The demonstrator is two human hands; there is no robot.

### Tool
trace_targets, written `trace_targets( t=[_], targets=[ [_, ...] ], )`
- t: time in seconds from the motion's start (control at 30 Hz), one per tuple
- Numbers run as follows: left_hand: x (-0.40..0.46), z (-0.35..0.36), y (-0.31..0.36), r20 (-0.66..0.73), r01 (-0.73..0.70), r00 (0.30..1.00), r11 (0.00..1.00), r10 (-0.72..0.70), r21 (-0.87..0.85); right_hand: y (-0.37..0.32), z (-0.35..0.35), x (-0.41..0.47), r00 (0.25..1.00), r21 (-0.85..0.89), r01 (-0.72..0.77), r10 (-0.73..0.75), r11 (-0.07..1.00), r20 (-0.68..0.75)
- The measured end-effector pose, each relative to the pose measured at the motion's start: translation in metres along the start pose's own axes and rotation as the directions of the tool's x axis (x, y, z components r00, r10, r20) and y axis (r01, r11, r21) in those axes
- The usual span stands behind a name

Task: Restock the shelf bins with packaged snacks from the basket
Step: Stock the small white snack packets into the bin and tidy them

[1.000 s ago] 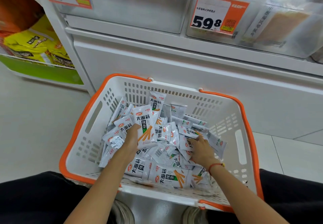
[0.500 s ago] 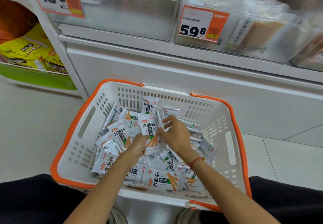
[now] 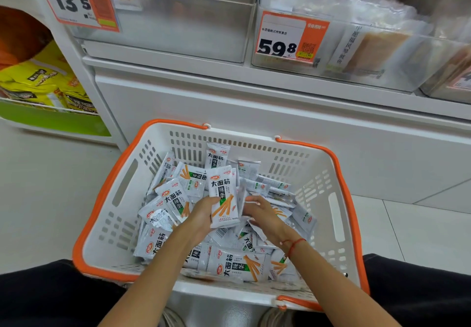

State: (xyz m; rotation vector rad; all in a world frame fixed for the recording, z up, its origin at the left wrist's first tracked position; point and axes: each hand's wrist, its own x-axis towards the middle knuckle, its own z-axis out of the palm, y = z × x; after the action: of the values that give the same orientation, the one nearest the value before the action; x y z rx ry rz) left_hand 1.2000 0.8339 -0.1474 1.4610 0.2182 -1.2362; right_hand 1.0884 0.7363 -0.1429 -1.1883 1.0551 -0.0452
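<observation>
Above the basket (image 3: pixel 339 199), the left hand (image 3: pixel 201 218) grips an upright snack packet (image 3: pixel 223 196); the right hand (image 3: pixel 260 214) curls beside it, its hold unclear. Packets look light, slick, best pinched mid-body.

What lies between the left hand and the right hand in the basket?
In the head view, an upright white snack packet with orange sticks stands between the left hand, which holds it, and the right hand.

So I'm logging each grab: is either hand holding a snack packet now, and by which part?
The left hand grips an upright snack packet by its lower end. The right hand touches its right edge; a firm hold cannot be told.
</observation>
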Motion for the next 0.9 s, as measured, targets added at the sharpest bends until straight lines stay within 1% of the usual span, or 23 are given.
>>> trace_targets(
  t=[0.03,0.1,0.17,0.2,0.27,0.33,0.4,0.5,0.6,0.67,0.7,0.77,0.8,0.87,0.9],
  targets=[
    [-0.001,0.000,0.002,0.001,-0.020,1.000,0.999,0.020,0.042,0.002,-0.004,0.005,1.000,-0.034,0.005,-0.006,0.999,-0.015],
    [-0.001,0.000,0.006,-0.003,-0.053,0.999,0.992,0.054,0.112,0.003,-0.008,0.011,0.999,-0.095,0.035,-0.034,0.995,0.016],
    [0.001,0.000,0.006,-0.009,-0.042,0.999,0.992,0.044,0.121,0.002,-0.009,0.010,0.997,-0.085,0.042,-0.037,0.995,0.062],
    [0.001,0.001,0.006,-0.018,-0.038,0.999,0.991,0.040,0.127,0.001,-0.009,0.010,0.998,-0.055,0.035,-0.032,0.998,0.060],
    [0.002,0.001,0.004,-0.029,-0.036,0.999,0.989,0.041,0.141,-0.003,-0.008,0.009,0.999,0.012,0.040,-0.040,0.999,-0.021],
    [0.002,0.000,0.003,-0.040,-0.056,0.997,0.986,0.063,0.159,-0.006,-0.007,0.011,0.984,0.044,0.083,-0.075,0.996,-0.161],
    [0.005,-0.001,0.003,-0.051,-0.074,0.995,0.980,0.085,0.187,-0.009,-0.002,0.012,0.959,-0.002,0.128,-0.124,0.992,-0.256],
    [0.005,-0.001,0.002,-0.073,-0.078,0.993,0.979,0.094,0.190,-0.010,0.015,0.010,0.936,-0.093,0.198,-0.216,0.976,-0.278],
    [0.004,0.001,0.002,-0.044,-0.113,0.992,0.990,0.117,0.083,-0.007,0.029,0.007,0.909,-0.134,0.229,-0.262,0.964,-0.325],
    [0.002,0.001,0.003,-0.023,-0.115,0.993,0.992,0.116,0.053,-0.005,0.033,0.008,0.895,-0.121,0.243,-0.271,0.962,-0.354],
    [0.000,0.000,0.004,-0.016,-0.119,0.993,0.992,0.120,0.045,-0.004,0.034,0.008,0.896,-0.108,0.244,-0.266,0.964,-0.356],
    [-0.002,-0.001,0.003,-0.013,-0.091,0.996,0.993,0.092,0.080,-0.004,0.036,0.006,0.910,-0.079,0.251,-0.263,0.965,-0.321],
    [-0.003,-0.002,0.003,-0.017,-0.073,0.997,0.992,0.075,0.103,-0.005,0.037,0.005,0.923,-0.062,0.257,-0.264,0.965,-0.281],
    [-0.001,-0.006,0.000,-0.040,-0.074,0.996,0.992,0.078,0.104,-0.011,0.032,0.005,0.953,-0.042,0.266,-0.269,0.963,-0.142],
    [0.000,-0.009,-0.001,-0.060,-0.079,0.995,0.992,0.085,0.094,-0.014,0.026,0.007,0.960,-0.066,0.262,-0.267,0.963,-0.083]
  ],
)
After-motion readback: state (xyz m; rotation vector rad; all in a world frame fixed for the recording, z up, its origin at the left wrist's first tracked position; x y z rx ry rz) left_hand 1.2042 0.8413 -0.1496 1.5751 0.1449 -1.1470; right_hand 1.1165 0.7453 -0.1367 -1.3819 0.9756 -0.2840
